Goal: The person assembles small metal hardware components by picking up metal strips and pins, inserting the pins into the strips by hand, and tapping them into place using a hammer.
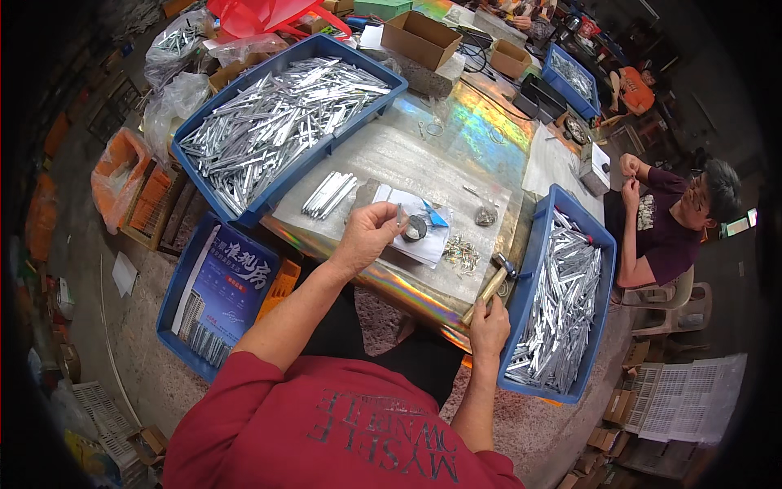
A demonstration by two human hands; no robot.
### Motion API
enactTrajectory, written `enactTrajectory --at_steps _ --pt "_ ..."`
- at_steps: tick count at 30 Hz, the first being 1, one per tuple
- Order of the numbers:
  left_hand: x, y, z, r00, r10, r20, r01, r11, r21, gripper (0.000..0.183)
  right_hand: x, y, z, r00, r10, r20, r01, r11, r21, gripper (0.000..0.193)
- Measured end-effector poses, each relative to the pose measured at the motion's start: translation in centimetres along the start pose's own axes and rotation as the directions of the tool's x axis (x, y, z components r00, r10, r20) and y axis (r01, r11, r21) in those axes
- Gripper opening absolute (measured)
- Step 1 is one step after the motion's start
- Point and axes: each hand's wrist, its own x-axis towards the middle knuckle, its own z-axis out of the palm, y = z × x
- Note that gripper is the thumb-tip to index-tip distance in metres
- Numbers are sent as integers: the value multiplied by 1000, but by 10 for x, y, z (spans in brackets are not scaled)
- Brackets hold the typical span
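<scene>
My left hand (371, 235) pinches the end of a small slim metal piece (400, 215) above the white papers (429, 251). Just right of those fingertips, a dark round block (415, 230) rests on the papers beside a blue folded scrap (435, 214). My right hand (489, 328) is closed round the wooden handle of a hammer (486, 297), whose metal head points away from me near the table's right edge. Between the hands lies a heap of tiny metal pins (463, 254). A neat row of silvery metal strips (328, 196) lies left of the papers.
Blue bins of metal strips stand at the back left (169, 138) and right (508, 359). Lower left, another blue bin (167, 314) holds a printed sheet. A small round grey dish (486, 215) sits on the table. A co-worker (676, 212) sits at the right.
</scene>
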Motion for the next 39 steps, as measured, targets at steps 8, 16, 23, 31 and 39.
enactTrajectory --at_steps 8,16,23,31,39 --pt "-35 -10 17 986 -12 167 -25 976 216 11 -7 -82 -24 953 -299 -54 288 832 475 28" --pt "-60 -7 24 917 122 380 -306 827 471 12 -11 -88 -13 773 -609 -180 615 649 448 15" --pt "-65 -16 19 822 381 422 -565 631 531 13 -19 -94 -16 811 -549 -204 575 683 450 12" --pt "-65 -14 9 733 521 437 -678 506 534 11 -26 -92 -6 983 -181 17 89 563 822 21" --pt "-70 -12 -2 700 539 469 -706 425 566 15 -17 -101 -8 907 -117 405 -387 150 910 32"
